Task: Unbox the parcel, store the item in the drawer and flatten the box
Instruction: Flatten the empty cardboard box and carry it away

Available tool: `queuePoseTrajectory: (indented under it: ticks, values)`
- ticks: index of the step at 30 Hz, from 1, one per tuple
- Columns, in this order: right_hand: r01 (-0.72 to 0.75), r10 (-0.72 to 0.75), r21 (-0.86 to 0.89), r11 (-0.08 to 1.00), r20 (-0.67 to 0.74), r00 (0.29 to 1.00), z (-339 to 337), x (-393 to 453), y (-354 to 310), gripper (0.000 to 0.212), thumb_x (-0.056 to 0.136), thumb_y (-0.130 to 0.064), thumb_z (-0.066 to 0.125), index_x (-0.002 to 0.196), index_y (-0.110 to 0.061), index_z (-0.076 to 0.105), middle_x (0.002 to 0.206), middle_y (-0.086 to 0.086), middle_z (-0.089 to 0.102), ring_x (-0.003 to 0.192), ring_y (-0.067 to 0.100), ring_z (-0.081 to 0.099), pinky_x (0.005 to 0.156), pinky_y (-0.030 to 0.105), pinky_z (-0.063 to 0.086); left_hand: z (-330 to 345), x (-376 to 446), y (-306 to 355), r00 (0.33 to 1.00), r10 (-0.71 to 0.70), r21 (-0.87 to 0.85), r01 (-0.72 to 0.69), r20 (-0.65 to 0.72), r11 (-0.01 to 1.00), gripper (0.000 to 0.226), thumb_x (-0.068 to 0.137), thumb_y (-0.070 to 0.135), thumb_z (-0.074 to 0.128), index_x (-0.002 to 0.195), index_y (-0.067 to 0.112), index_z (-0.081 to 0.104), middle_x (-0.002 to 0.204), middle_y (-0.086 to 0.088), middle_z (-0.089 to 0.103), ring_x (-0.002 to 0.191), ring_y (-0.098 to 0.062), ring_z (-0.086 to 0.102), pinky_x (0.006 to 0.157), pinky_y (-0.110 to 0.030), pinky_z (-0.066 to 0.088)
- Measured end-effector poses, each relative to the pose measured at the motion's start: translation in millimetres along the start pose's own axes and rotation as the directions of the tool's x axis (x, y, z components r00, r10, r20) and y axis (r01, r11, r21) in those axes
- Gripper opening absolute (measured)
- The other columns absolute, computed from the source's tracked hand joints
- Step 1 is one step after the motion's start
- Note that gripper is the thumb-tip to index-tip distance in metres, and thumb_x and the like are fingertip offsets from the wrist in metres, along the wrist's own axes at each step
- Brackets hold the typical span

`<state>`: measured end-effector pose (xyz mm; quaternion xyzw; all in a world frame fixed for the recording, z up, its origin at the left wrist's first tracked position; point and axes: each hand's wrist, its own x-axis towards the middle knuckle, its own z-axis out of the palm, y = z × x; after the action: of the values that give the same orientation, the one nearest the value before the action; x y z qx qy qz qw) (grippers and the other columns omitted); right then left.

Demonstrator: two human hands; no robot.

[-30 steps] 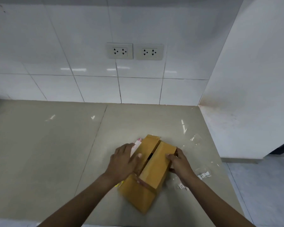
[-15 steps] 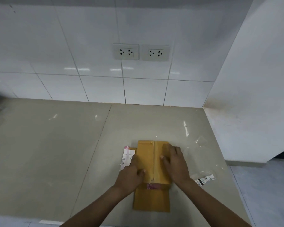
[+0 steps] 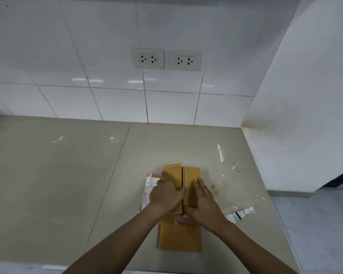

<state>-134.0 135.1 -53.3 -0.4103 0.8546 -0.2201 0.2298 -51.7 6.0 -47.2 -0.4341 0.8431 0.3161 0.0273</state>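
The brown cardboard box (image 3: 179,238) lies flattened on the beige counter (image 3: 57,184), its long side pointing away from me, with a seam running down its far half. A pink tape scrap sticks to its middle. My left hand (image 3: 166,193) presses palm-down on the left flap, fingers reaching over the box's left edge. On the right flap my right hand (image 3: 204,203) lies flat with its fingers spread. Neither hand grips anything. The unboxed item and the drawer are out of sight.
A white and pink shipping label (image 3: 148,187) lies partly under the box's left side. Clear plastic wrap (image 3: 238,167) and a clear strip with a barcode sticker (image 3: 240,212) lie to the right. A white wall (image 3: 305,115) bounds the counter's right end; two sockets (image 3: 166,59) sit on the tiled backsplash.
A second ago the box stood tilted and half open between my hands. It has been collapsed flat and turned straight, and both hands now press on top of it.
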Motion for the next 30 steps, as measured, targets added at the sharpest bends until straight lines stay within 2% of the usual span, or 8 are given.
queuePoseTrajectory:
  ticks: [4, 7, 13, 18, 22, 24, 27, 30]
  values:
    - [-0.017, 0.018, 0.069, 0.997, -0.017, 1.000, 5, 1, 0, 0.101, 0.083, -0.051, 0.063, 0.153, -0.017, -0.001, 0.161, -0.003, -0.009, 0.148, 0.016, -0.002, 0.119, 0.033, 0.016, -8, 2, -2, 0.997, 0.018, -0.093, -0.011, 0.077, 0.996, 0.092, 0.087, 0.057, 0.049, 0.153, 0.011, 0.003, 0.125, -0.007, 0.060, 0.112, -0.025, 0.058, 0.084, -0.031, 0.045]
    - [-0.014, 0.017, 0.104, 0.994, -0.028, 0.999, 6, 1, 0, 0.100, 0.083, -0.050, 0.063, 0.153, -0.018, -0.001, 0.161, -0.003, -0.008, 0.148, 0.014, -0.001, 0.119, 0.033, 0.016, -24, 5, -13, 0.974, 0.027, -0.321, 0.048, 0.226, 0.946, 0.095, 0.076, 0.069, 0.051, 0.152, 0.028, 0.012, 0.143, -0.001, 0.048, 0.126, -0.026, 0.050, 0.098, -0.038, 0.045]
    - [-0.031, 0.031, 0.160, 0.987, 0.000, 1.000, 4, 0, 1, 0.102, 0.082, -0.055, 0.063, 0.153, -0.020, -0.002, 0.160, -0.008, -0.009, 0.148, 0.014, 0.000, 0.119, 0.036, 0.018, -54, -3, -40, 0.886, 0.139, -0.720, 0.258, 0.443, 0.645, 0.047, 0.091, 0.050, 0.052, 0.132, 0.027, 0.048, 0.129, -0.005, 0.057, 0.116, -0.028, 0.055, 0.089, -0.043, 0.053]
    - [-0.048, 0.043, 0.214, 0.976, 0.030, 0.999, -1, -2, 1, 0.101, 0.083, -0.055, 0.062, 0.153, -0.024, -0.004, 0.160, -0.011, -0.009, 0.147, 0.015, 0.004, 0.118, 0.038, 0.020, -60, -6, -76, 0.874, 0.083, -0.816, 0.409, 0.479, 0.408, 0.040, 0.098, 0.037, 0.046, 0.128, 0.011, 0.053, 0.121, -0.017, 0.062, 0.109, -0.031, 0.061, 0.087, -0.044, 0.054]
    - [-0.050, 0.041, 0.285, 0.957, 0.038, 0.998, -5, -4, -1, 0.097, 0.085, -0.051, 0.062, 0.153, -0.025, -0.003, 0.160, -0.011, -0.005, 0.147, 0.014, 0.008, 0.117, 0.037, 0.021, -43, -4, -91, 0.982, -0.162, -0.522, 0.190, 0.100, 0.832, 0.061, 0.089, 0.036, 0.064, 0.141, 0.014, 0.041, 0.125, -0.011, 0.057, 0.109, -0.029, 0.057, 0.084, -0.042, 0.054]
    - [-0.050, 0.041, 0.308, 0.950, 0.036, 0.998, -6, -6, -2, 0.096, 0.086, -0.049, 0.062, 0.153, -0.025, -0.002, 0.160, -0.011, -0.003, 0.147, 0.015, 0.010, 0.117, 0.036, 0.022, -38, -1, -90, 0.989, -0.003, -0.120, -0.015, -0.151, 0.993, 0.073, 0.083, 0.031, 0.072, 0.145, 0.016, 0.036, 0.132, -0.012, 0.052, 0.118, -0.029, 0.051, 0.091, -0.039, 0.050]
    - [-0.062, 0.051, 0.369, 0.927, 0.041, 0.998, -8, -8, -2, 0.094, 0.086, -0.045, 0.063, 0.153, -0.025, 0.001, 0.160, -0.011, 0.001, 0.146, 0.015, 0.013, 0.115, 0.035, 0.024, -38, 3, -80, 0.930, 0.326, 0.306, -0.266, -0.167, 0.914, 0.044, 0.089, 0.020, 0.060, 0.132, 0.016, 0.051, 0.128, -0.006, 0.059, 0.111, -0.024, 0.056, 0.088, -0.032, 0.051]
    - [-0.068, 0.049, 0.429, 0.901, 0.055, 0.997, -11, -9, -1, 0.092, 0.087, -0.043, 0.064, 0.153, -0.026, 0.003, 0.160, -0.011, 0.005, 0.145, 0.016, 0.018, 0.112, 0.034, 0.028, -35, 4, -64, 0.942, 0.331, 0.279, -0.304, -0.052, 0.911, 0.021, 0.098, 0.028, 0.045, 0.104, 0.013, 0.057, 0.100, -0.008, 0.068, 0.086, -0.024, 0.062, 0.068, -0.029, 0.045]
